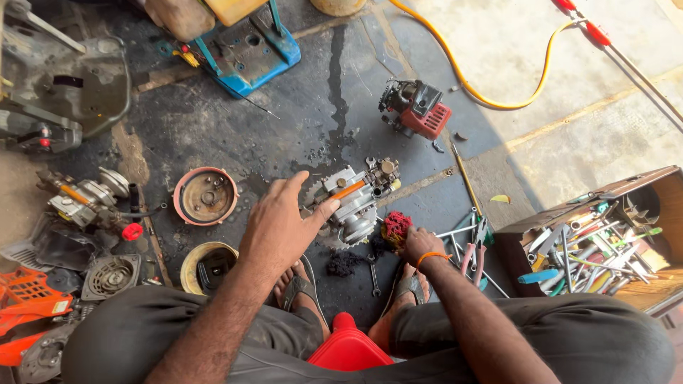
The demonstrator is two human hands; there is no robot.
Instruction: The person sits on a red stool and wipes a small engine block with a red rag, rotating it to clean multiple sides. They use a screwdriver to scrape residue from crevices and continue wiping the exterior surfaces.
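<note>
The small grey metal engine block with an orange strip across its top (356, 199) sat on the dark, oily floor (284, 121), right in front of the person's feet. A toothed metal ring showed under it. The left hand (281, 227) lay on the engine's near side, fingers stretched out and a bit apart, the thumb touching the grey metal. It pressed flat and did not wrap around anything, likely to keep the engine from sliding.

The right hand (420, 245), with an orange band on its wrist, was closed around a red and yellow wad of rag (395, 227), held just beside the engine. A dark clump of dirty rag (345, 264) lay on the floor between the feet, near a small metal spanner (374, 277).

Both feet wore grey sandals, and a red plastic stool (348, 350) showed between the knees, so the person sat low and close to the work.

Pliers with pink handles (471, 257) lay just right of the right hand. Further right stood an open wooden box full of tools (605, 249), near enough to reach. On the left sat a round rusty red metal cover (206, 196), a yellow bowl with a black part inside (208, 267), and another grey engine part with a red cap (89, 199). Well behind, a small red and black engine (416, 108) rested beside a yellow hose (498, 99).
</note>
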